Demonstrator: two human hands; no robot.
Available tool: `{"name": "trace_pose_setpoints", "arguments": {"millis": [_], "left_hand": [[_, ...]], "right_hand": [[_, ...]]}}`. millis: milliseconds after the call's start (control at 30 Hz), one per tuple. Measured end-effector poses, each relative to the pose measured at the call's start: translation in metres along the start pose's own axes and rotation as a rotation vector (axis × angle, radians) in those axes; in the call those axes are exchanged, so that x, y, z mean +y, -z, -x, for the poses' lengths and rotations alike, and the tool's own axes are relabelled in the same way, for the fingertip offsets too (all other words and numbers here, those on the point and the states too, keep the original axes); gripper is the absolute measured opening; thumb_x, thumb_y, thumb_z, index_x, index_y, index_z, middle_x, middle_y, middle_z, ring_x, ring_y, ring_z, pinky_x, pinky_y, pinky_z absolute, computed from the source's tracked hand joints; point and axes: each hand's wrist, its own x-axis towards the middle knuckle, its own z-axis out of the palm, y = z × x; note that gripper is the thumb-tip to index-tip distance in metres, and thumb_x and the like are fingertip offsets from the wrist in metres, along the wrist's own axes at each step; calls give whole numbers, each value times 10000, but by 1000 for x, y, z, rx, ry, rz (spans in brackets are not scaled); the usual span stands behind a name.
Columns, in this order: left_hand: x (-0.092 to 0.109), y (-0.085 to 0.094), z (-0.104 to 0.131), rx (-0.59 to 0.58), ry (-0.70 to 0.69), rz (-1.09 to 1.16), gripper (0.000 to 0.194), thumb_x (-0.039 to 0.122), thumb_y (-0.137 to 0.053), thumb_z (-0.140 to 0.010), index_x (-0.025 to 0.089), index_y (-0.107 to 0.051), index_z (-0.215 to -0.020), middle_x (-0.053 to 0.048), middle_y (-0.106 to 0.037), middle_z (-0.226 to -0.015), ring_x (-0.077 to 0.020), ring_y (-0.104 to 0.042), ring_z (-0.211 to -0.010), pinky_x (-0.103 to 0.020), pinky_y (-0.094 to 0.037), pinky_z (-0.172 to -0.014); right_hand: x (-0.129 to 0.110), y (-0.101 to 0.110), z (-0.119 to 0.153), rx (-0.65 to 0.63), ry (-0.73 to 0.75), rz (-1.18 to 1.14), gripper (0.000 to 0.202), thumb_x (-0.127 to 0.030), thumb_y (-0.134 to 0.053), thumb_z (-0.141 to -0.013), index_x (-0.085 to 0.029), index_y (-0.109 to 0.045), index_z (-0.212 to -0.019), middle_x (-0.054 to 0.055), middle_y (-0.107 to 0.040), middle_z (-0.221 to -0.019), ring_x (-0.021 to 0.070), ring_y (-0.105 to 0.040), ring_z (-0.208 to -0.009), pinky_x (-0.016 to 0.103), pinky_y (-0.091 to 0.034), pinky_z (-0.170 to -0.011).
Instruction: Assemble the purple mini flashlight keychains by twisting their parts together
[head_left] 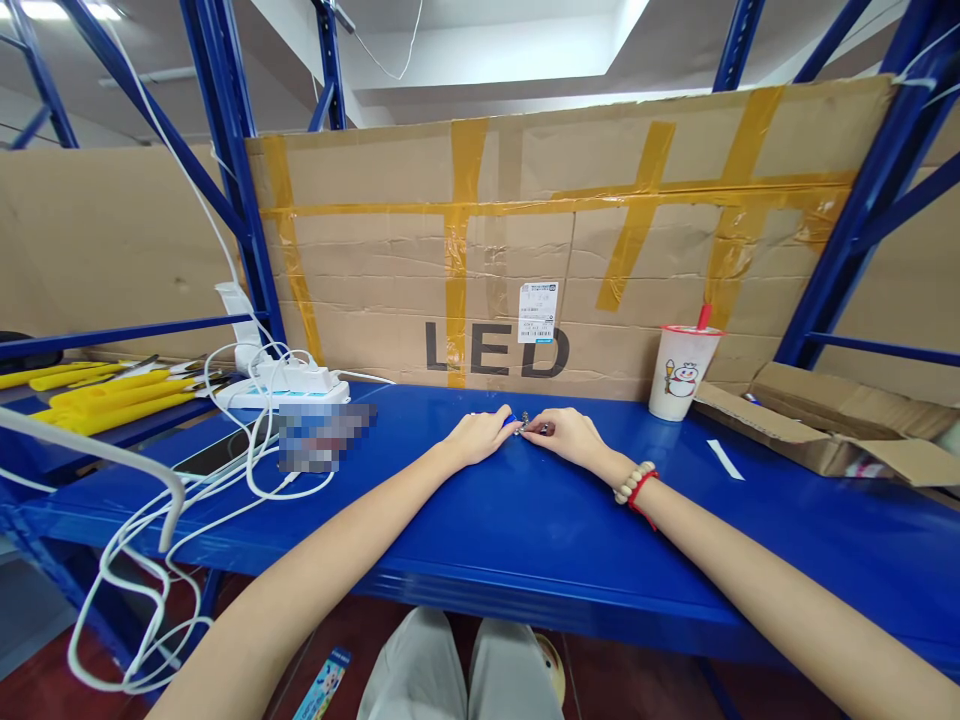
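My left hand (481,436) rests on the blue shelf top with its fingers closed and fingertips at a small shiny silvery piece (525,420). Opposite it, my right hand (568,436) pinches at the same spot, thumb and forefinger together, and a beaded bracelet and red cord circle that wrist. The two hands' fingertips nearly meet. A bit of bright blue shows beside the left fingertips. The silvery piece is too small and too covered by fingers for its kind to show.
A white cup (682,375) with a red straw stands right, near an open cardboard box (817,420) and a white strip (725,460). Left are a power strip (285,388), tangled white cables (247,455) and yellow-handled tools (124,398). A taped cardboard sheet (375,265) closes the back.
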Motion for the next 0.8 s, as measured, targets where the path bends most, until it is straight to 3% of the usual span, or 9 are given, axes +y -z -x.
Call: {"name": "trace_pose_setpoints", "arguments": {"millis": [367, 600, 800], "left_hand": [[-1, 0, 0, -9, -35, -19, 321, 482, -293, -901, 197, -425, -968, -53, -635, -925, -226, -609, -858, -278, -445, -665], [1, 1, 2, 25, -79, -2, 357, 436, -240, -923, 204, -498, -1009, -42, -616, -1032, -207, -592, -927, -272, -450, -724], [0, 0, 0, -3, -20, 14, 420, 435, -193, -919, 202, -475, -1124, -71, -601, -1079, -245, -575, -972, -325, -451, -742]], "right_hand": [[-4, 2, 0, 29, -19, 73, 169, -341, -555, -761, -243, -687, -721, -3, -649, -814, 143, -584, -723, 215, -313, -495], [-21, 3, 3, 310, 86, -172, 204, -365, -520, -820, -218, -662, -829, 2, -628, -860, 83, -548, -608, 201, -400, -556], [-27, 0, 3, 329, 196, -217, 223, -346, -489, -836, -210, -664, -857, 24, -622, -862, 82, -529, -568, 209, -422, -559]]}}
